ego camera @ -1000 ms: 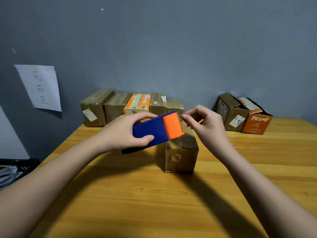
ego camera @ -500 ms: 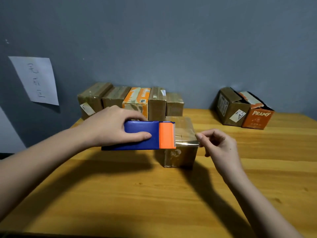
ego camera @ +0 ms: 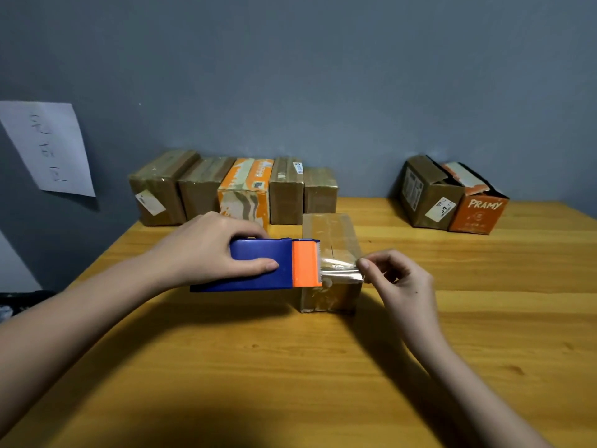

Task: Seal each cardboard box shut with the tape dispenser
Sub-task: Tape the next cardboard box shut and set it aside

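- We are taping the box [ego camera: 332, 240] standing alone in the middle of the frame on the tabletop [ego camera: 290, 367], in front of the row of boxes [ego camera: 232, 189] along the wall.
- Our left hand [ego camera: 206, 250] is gripping the tape dispenser [ego camera: 268, 265], fingers curled over its blue body and thumb lying along the near side, with its orange head and toothed blade resting at the box's left top edge.
- Our right hand [ego camera: 397, 279] is pinching the free end of the clear tape [ego camera: 339, 270] between thumb and forefinger, holding the strip stretched across the near part of the box top.
- We judge this to be the laying-down step: the strip is drawn out but does not yet look pressed flat.
- Next, we think, the tape end needs sticking down on the right side, smoothing over the seam, then tearing against the blade.
- Two more boxes [ego camera: 452, 195] at the upper right are standing with ragged flaps open, seemingly waiting.
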